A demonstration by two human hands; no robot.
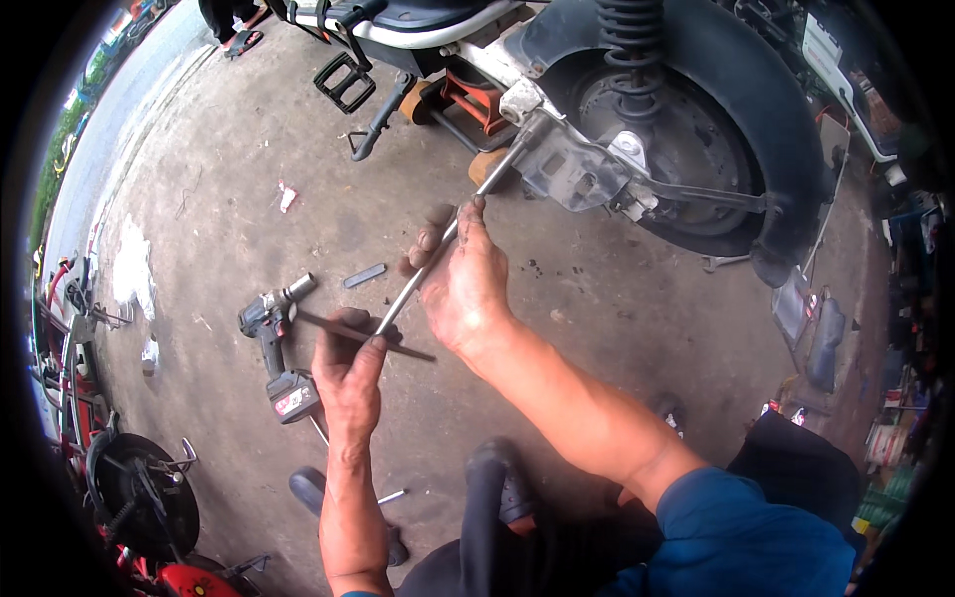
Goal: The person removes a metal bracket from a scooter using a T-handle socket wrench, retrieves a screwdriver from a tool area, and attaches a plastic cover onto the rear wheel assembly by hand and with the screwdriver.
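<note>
A long shiny metal rod (494,172) runs from the scooter's rear wheel hub (582,169) down toward me. My right hand (460,284) grips the rod around its middle, fingers wrapped over it. My left hand (348,373) holds the rod's near end together with a thin dark flat tool (413,350) that sticks out to the right. The rear wheel (696,139) with its black tyre and coil spring stands at the top right.
A cordless impact driver (274,343) lies on the concrete left of my left hand. A small flat metal piece (364,276) lies nearby. A red jack (477,99) props the scooter. Tools and a dark disc (139,493) crowd the left edge. My dark shoes (497,483) are below.
</note>
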